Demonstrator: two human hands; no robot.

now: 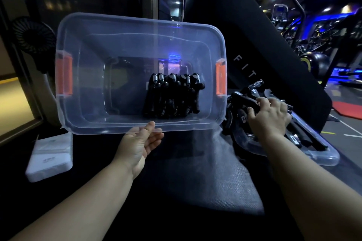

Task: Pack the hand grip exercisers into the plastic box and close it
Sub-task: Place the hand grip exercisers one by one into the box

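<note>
While left hand (139, 146) pinches box (125, 18) rim, right hand (270, 117) grips exerciser (244, 100) beside it.

Right of the plastic box (117, 129), the right hand (270, 117) is covering most of the loose exerciser (244, 100) it is gripping, and the pile around it is blending into black. The clear lid (323, 157) underneath is showing only its near rim. Inside the box, packed exercisers (172, 96) are overlapping, count unclear. At the box's near rim, left hand (139, 146) fingertips are blurring — grip not resolvable. Forearms are running off the bottom edge.
</note>
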